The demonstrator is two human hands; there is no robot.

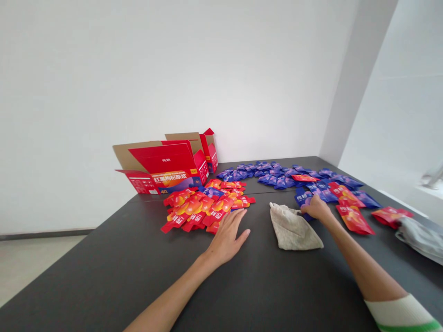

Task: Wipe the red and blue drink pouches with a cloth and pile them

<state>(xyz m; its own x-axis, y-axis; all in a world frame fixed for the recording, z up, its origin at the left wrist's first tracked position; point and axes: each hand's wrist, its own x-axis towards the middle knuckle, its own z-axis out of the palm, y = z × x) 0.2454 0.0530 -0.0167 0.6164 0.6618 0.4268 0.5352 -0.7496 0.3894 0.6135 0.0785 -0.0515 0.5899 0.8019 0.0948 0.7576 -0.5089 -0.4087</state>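
My left hand (225,237) rests with its fingers apart at the near right edge of a pile of red pouches (197,207), holding nothing. At the centre right, my right hand (316,208) has its fingers closed on the lower edge of a blue pouch (303,197). Just left of that hand lies a beige cloth drawstring bag (294,230), flat on the dark table (242,286). Behind and to the right of the right hand, more blue pouches (277,177) are spread out, with red pouches (355,219) among them.
Two open red cardboard boxes, a nearer one (169,168) and a farther one (210,152), stand at the back left. A grey cloth bag (422,240) lies at the right edge, touching a red pouch (391,216). A white wall (207,69) rises behind the table.
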